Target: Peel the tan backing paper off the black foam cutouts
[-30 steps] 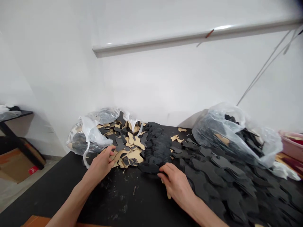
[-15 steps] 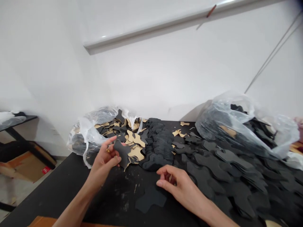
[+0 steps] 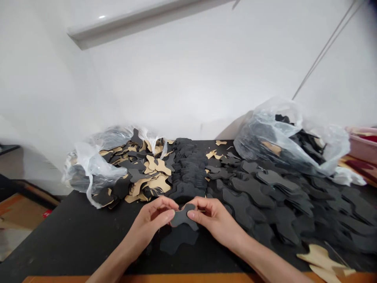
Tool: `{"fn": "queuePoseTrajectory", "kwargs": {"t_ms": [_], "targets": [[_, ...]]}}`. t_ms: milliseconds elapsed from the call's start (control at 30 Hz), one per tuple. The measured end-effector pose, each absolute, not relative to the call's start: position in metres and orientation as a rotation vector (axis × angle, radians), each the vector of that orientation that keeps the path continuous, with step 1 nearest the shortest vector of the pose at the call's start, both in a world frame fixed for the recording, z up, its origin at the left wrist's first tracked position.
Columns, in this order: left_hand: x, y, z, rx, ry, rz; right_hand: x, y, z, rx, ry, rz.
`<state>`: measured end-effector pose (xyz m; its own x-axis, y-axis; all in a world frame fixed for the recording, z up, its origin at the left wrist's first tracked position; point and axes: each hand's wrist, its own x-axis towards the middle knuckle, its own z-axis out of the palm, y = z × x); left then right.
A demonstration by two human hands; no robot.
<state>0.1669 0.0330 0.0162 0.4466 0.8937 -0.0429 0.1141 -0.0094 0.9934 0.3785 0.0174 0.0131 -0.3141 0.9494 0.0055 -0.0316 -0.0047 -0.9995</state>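
Near the front of the black table, my left hand [image 3: 157, 216] and my right hand [image 3: 209, 214] pinch one small dark grey curved piece [image 3: 184, 217] between them, thumbs on its face. Just below it, a larger black piece [image 3: 179, 237] of similar outline lies flat on the table. Behind my hands stands a dense row of overlapping black pieces [image 3: 190, 169]. Left of that row is a loose heap of tan and black pieces [image 3: 159, 182].
Plastic bags [image 3: 98, 169] lie at the back left, and another bag [image 3: 265, 129] of black pieces at the back right. Large dark pieces [image 3: 277, 196] cover the table's right side. Tan pieces [image 3: 321, 259] lie front right. A pink basket [image 3: 362, 145] is far right.
My left hand has moved right and down with the dark grey piece. My right hand has closed on that piece too. The view has shifted to the right.
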Motion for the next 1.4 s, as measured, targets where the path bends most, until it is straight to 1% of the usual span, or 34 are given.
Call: {"fn": "queuePoseTrajectory", "kwargs": {"t_ms": [67,167,500,767,1067,1167,1300,1400], "targets": [[0.165,0.034,0.017,1.495,1.024,0.697,0.378,0.018,0.011,-1.020,-1.467,1.461],[0.168,0.033,0.016,1.496,1.025,0.584,0.375,0.017,0.009,-1.057,-1.461,1.488],[0.164,0.036,0.021,1.450,1.002,0.399,0.378,0.019,0.003,-1.061,-1.495,1.552],[0.162,0.034,0.021,1.436,0.953,0.389,0.378,0.017,0.003,-1.059,-1.505,1.573],[0.165,0.034,0.023,1.506,0.942,0.445,0.377,0.018,0.003,-1.071,-1.567,1.450],[0.165,0.034,0.022,1.518,0.934,0.469,0.378,0.017,0.002,-1.076,-1.677,1.309],[0.164,0.035,0.017,1.520,0.942,0.536,0.380,0.014,0.002,-0.955,-1.947,0.868],[0.164,0.035,0.014,1.500,0.934,0.576,0.381,0.013,0.003,-0.845,-2.056,0.656]]}}
